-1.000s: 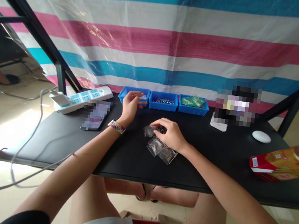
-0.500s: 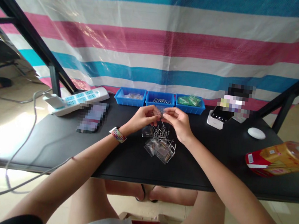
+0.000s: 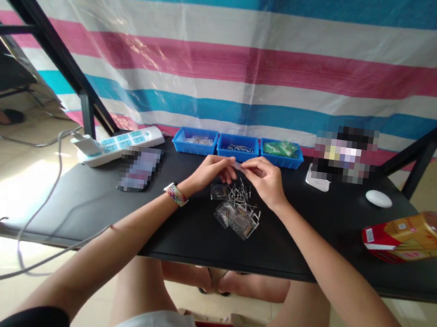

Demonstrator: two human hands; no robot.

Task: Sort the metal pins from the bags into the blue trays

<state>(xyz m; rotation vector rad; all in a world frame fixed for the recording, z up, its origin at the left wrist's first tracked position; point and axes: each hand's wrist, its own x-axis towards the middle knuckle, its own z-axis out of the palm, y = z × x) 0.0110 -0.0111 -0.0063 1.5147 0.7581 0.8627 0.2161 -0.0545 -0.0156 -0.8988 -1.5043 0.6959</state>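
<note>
Both hands meet above the black table (image 3: 77,193). My left hand (image 3: 211,170) and my right hand (image 3: 265,177) each pinch one end of a small clear plastic bag (image 3: 238,165) held between them. Just below the hands lies a heap of loose metal pins (image 3: 240,196) with a few small clear packets (image 3: 235,217) of pins beside it. Behind the hands stand three blue bins: the left bin (image 3: 196,142) with clear bags, the middle bin (image 3: 240,148) with metal pins, the right bin (image 3: 282,151) with green packets.
A white power strip (image 3: 124,143) and a phone (image 3: 139,168) lie at the left. A white stand (image 3: 318,183), a white puck (image 3: 378,198) and a red-and-yellow packet (image 3: 413,240) sit at the right. A striped tarp hangs behind.
My left hand came back from the left blue bin with a clear bag. My right hand rose off the packets and took the bag's other end, uncovering the pins.
</note>
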